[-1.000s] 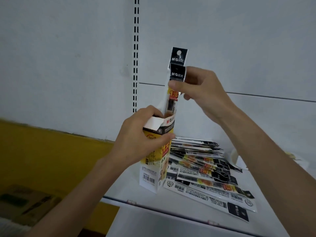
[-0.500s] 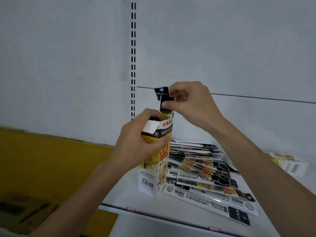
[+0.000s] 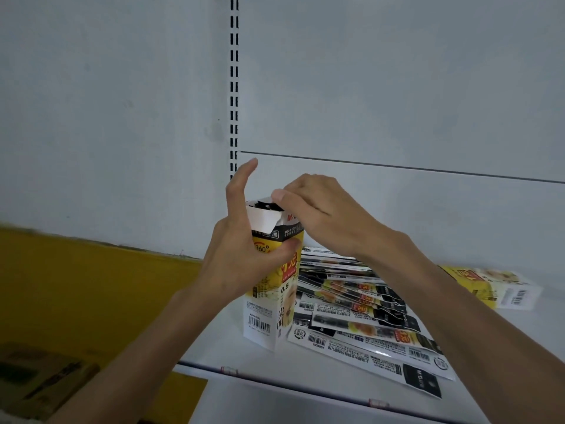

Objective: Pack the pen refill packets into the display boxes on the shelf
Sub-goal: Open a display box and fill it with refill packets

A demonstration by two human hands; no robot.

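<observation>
Head view. The box [image 3: 270, 289] stands upright near the shelf [image 3: 305, 374] front edge, top flap [image 3: 262, 218] open, dark packet tops showing inside. The left hand [image 3: 244, 255] clasps the box, thumb across its front, fingers [image 3: 241, 185] raised straight beside the flap. The right hand [image 3: 318, 206] is pinched narrow at the box mouth; whether it grips a packet I cannot tell. Judged step: seating packets in the box. Next move calls for taking more from the loose packets [image 3: 360, 304], fanned just right of the box. A second box [image 3: 492, 286] lies flat at far right. Open room is above the box; the shelf lip is close in front, so tipping is a risk.
</observation>
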